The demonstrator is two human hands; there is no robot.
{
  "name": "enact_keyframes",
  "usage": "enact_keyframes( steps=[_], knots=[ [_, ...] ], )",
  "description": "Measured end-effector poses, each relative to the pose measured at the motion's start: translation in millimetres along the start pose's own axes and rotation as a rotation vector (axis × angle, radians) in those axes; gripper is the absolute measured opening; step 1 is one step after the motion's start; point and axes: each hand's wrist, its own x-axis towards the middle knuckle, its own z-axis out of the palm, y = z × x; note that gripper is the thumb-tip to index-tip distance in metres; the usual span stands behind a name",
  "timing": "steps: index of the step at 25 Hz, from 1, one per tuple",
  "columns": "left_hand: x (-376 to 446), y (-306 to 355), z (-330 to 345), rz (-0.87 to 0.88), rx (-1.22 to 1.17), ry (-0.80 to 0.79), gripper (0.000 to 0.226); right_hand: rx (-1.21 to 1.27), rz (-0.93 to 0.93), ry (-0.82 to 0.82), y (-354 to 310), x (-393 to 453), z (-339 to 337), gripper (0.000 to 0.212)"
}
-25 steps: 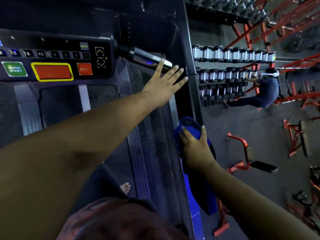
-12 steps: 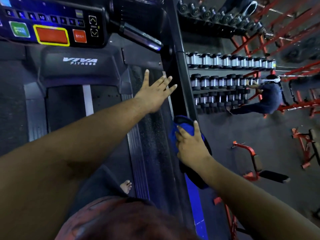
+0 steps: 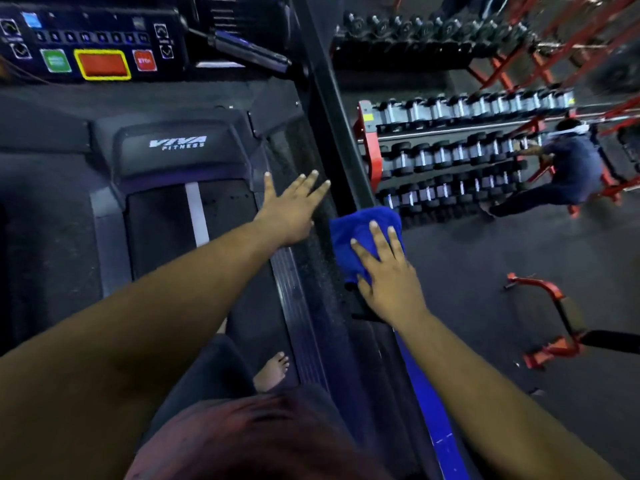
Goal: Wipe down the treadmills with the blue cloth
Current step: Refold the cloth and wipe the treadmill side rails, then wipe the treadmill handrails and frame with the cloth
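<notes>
Blue cloth (image 3: 363,233) has been pushed further up the treadmill's side rail (image 3: 341,140) under flat right hand (image 3: 388,271); left hand (image 3: 291,209) splayed, empty. Wiping progressing.

"VIVA FITNESS" in white on the treadmill's black motor cover (image 3: 176,147), far of the belt. Console (image 3: 93,43), far left: red button reads approx. "STOP", blurred; green button's txt and the row of small nos. too blurred to read.
</notes>
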Motion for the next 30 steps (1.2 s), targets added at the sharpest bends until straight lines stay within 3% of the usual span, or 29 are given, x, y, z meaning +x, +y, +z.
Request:
enact_keyframes(
  steps=[4,7,10,13,18,19,21,22,24,27,30],
  knots=[
    [-15,21,6,0.044,0.008,0.032,0.084,-0.240,0.030,-0.054,-17,20,-4,0.078],
    [-22,17,16,0.027,-0.020,0.005,0.082,-0.534,-0.021,-0.157,-40,40,-5,0.064],
    [-34,11,23,0.066,-0.041,-0.013,0.084,-0.612,-0.180,-0.232,-26,-5,4,0.055],
    [-54,10,29,0.128,-0.100,-0.036,0.085,-0.444,-0.201,-0.129,-4,-64,6,0.051],
    [-92,32,33,0.163,-0.251,-0.127,0.081,0.050,-0.032,0.064,-6,-101,-12,0.058],
    [-98,42,35,0.142,-0.362,-0.176,0.083,0.154,0.001,0.088,-15,-105,-16,0.060],
    [-111,60,33,0.118,-0.855,-0.293,0.085,0.300,0.064,0.131,-36,-115,-22,0.060],
    [-118,68,30,0.130,-1.114,-0.318,0.076,0.352,0.090,0.170,-46,-121,-23,0.058],
    [-123,76,31,0.150,-1.349,-0.291,0.054,0.463,0.120,0.247,-59,-131,-21,0.056],
    [-138,101,21,0.137,-1.388,-0.198,0.021,0.702,0.221,0.335,-61,-163,-18,0.068],
    [-158,147,19,0.286,-1.279,-0.320,0.019,0.929,0.448,0.420,-39,-204,-17,0.085]
  ],
)
